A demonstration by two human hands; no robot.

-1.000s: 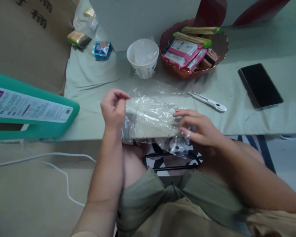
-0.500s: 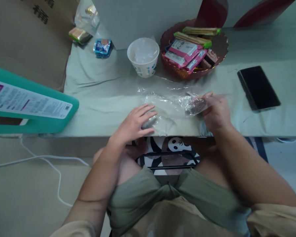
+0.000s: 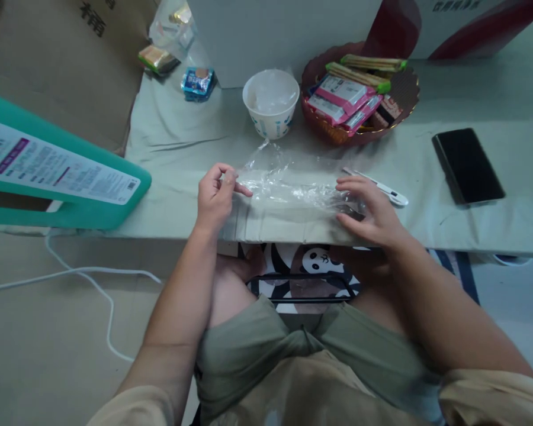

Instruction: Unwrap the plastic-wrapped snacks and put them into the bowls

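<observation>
A crumpled clear plastic bag (image 3: pixel 288 189) lies on the pale green tablecloth (image 3: pixel 177 171) near the table's front edge. My left hand (image 3: pixel 215 198) pinches the bag's left end between thumb and fingers. At the bag's right end my right hand (image 3: pixel 373 213) curls its fingers over the plastic and presses it against the cloth. Between the two hands the bag is drawn out into a narrow strip.
Behind the bag stand a white paper cup (image 3: pixel 270 109) and a red basket of wrapped snacks (image 3: pixel 359 103). A white utility knife (image 3: pixel 382 188) lies by my right hand, a black phone (image 3: pixel 468 165) farther right. A teal stool (image 3: pixel 57 177) and a white cable (image 3: pixel 84 278) are at the left.
My left hand lifted from lying flat on the bag and now pinches its left end. My right hand came down from the bag's far right corner onto its right end.
</observation>
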